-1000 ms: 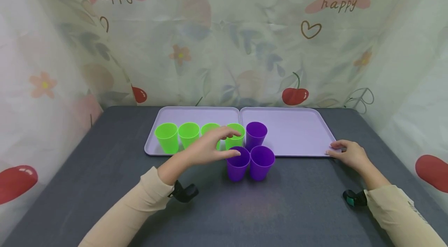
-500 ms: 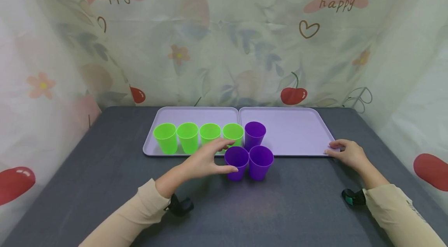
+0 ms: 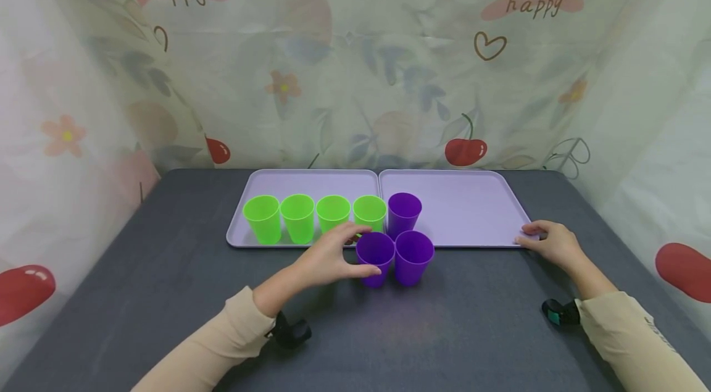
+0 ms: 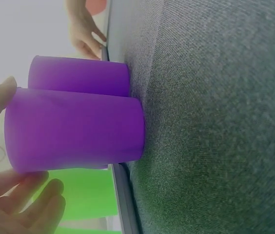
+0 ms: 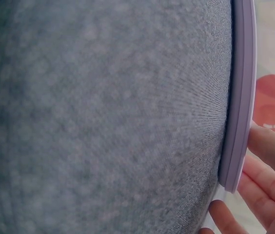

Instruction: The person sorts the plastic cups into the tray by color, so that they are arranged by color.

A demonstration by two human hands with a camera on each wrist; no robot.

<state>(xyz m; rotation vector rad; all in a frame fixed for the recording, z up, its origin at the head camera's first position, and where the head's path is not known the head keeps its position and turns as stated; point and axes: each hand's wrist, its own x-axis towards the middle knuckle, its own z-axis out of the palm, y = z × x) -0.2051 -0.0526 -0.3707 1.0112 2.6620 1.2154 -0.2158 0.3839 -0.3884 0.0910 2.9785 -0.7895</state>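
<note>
My left hand is at the nearer left purple cup, thumb and fingers on opposite sides near its rim. In the left wrist view this cup stands upright on the cloth, thumb tip at the rim and fingers against the other side. Right beside it is a second purple cup. A third purple cup stands behind them at the left end of the right tray. My right hand holds that tray's near right corner, thumb and fingers at its rim.
Several green cups stand in a row on the left lilac tray, which lies edge to edge with the right one. A dark grey cloth covers the table. A printed curtain hangs behind and at the sides.
My left hand has come down and toward me, from over the cups to around the nearer left purple cup. The right hand stays at the tray corner.
</note>
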